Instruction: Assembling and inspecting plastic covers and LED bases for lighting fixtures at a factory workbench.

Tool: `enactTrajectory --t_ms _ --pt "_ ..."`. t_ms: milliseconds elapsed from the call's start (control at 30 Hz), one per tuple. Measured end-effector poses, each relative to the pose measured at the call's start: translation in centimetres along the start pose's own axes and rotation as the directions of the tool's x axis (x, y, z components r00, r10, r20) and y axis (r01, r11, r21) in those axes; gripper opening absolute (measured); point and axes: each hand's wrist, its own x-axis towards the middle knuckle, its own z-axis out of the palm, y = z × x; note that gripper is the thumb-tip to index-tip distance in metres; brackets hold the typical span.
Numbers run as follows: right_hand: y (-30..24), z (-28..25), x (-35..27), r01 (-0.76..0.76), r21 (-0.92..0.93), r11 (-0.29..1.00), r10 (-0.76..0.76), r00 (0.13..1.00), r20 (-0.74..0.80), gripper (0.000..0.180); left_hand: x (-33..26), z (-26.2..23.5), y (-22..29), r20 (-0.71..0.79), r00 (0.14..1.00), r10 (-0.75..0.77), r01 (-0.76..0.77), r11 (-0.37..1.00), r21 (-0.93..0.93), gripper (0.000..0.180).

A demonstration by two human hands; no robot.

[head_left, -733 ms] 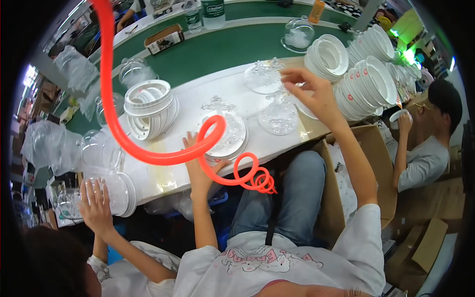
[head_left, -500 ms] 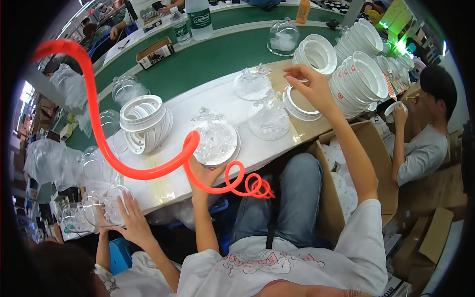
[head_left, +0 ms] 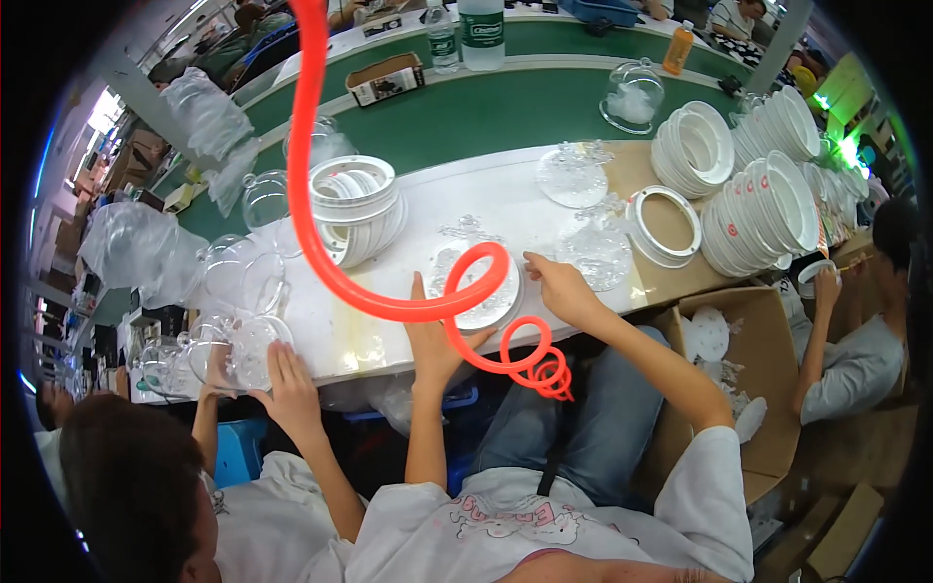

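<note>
A white round base with clear plastic pieces on it lies before me on the white work surface. My left hand wraps its near left rim, thumb along the near edge and a finger up the side. Part of this is hidden by a red coiled hose hanging across the view. Just right of the base is my right hand, fingers curled and tips together. Whatever they may pinch is too small to name. Beyond it lies a clear disc with clear parts.
Stacks of white rings stand at left and right; a single white ring lies closer. An open cardboard box sits by my right leg. At left, a co-worker's hands hold a clear dome. Another person at right holds a white ring.
My right hand has come down and left, from above the white ring at right to beside the base, and its fingers have closed. The whole view has swung left.
</note>
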Motion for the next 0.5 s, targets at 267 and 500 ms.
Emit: enactTrajectory --t_ms 267,500 --pt "-2.5 3.0 5.0 0.197 0.253 0.947 -0.222 0.972 0.072 0.047 -4.3 -4.8 -1.4 -0.171 0.948 -0.27 0.271 0.962 -0.016 0.116" --pt "-13.2 3.0 15.2 0.546 -0.123 0.829 -0.558 0.825 -0.091 0.047 -6.3 -9.7 -5.6 -0.329 0.913 -0.242 0.286 0.954 0.093 0.119"
